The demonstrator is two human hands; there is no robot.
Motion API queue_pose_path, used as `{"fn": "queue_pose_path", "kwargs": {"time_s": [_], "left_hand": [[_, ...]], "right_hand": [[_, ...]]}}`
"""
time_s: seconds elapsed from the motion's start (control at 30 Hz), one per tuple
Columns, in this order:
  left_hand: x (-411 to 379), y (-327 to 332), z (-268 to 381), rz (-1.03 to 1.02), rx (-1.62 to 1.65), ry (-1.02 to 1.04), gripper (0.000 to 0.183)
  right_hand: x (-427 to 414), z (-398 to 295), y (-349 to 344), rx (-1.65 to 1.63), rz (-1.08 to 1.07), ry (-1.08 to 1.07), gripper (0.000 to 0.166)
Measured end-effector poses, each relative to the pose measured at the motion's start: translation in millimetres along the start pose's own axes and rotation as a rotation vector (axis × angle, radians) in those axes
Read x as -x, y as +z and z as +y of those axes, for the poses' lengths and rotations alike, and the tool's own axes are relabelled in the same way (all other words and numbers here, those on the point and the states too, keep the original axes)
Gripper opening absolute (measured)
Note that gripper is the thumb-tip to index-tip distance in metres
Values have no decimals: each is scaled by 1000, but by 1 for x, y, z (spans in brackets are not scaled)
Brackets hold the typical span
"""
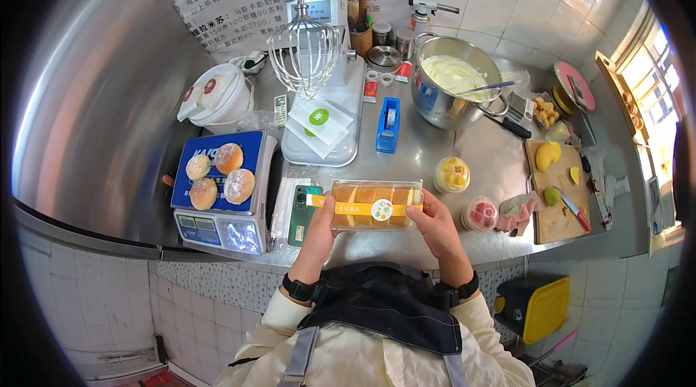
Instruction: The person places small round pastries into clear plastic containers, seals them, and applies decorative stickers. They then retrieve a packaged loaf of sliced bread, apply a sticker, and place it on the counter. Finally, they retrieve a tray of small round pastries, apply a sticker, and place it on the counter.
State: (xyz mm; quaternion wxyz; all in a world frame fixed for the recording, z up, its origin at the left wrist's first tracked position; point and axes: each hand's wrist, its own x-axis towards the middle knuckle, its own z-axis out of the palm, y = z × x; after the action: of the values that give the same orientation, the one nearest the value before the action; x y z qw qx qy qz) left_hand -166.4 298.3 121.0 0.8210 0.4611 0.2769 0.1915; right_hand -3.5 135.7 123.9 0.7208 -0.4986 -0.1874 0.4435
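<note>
Between my two hands is a clear plastic box of sliced cake rolls (375, 194), held over the front of the steel counter. An orange paper band (348, 209) runs across its lid, with a round white sticker (381, 210) on it. The band's left end sticks out past the box, by my left thumb. My left hand (323, 221) grips the left end of the box. At the right end, my right hand (432, 218) holds it with the thumb on the band. A green smartphone (304, 224) lies just left of the box, partly behind my left hand.
Dusted buns (239, 185) sit on a digital scale (222, 229) at left. Behind stand a mixer with a whisk (304, 55), a blue tape dispenser (387, 126) and a steel pot of cream (457, 79). Dessert cups (452, 175) and a cutting board (560, 169) with mango and a knife (575, 210) are at right.
</note>
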Motion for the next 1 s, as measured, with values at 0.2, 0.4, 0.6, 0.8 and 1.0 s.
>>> {"fn": "queue_pose_path", "kwargs": {"time_s": [0.2,0.4,0.6,0.8,1.0], "left_hand": [[-2,-6,-4,-4,53,33,50],[3,-12,6,-50,285,-89,48],[2,-21,-1,-40,340,-115,45],[4,-10,10,-187,563,-191,37],[3,-7,2,367,-182,506,22]], "right_hand": [[1,-4,4,-22,-3,-9,50],[0,7,1,-210,10,36,46],[0,15,-3,-221,-7,24,45],[1,13,-10,-211,-28,-5,48],[4,18,-17,-228,12,-39,49]]}}
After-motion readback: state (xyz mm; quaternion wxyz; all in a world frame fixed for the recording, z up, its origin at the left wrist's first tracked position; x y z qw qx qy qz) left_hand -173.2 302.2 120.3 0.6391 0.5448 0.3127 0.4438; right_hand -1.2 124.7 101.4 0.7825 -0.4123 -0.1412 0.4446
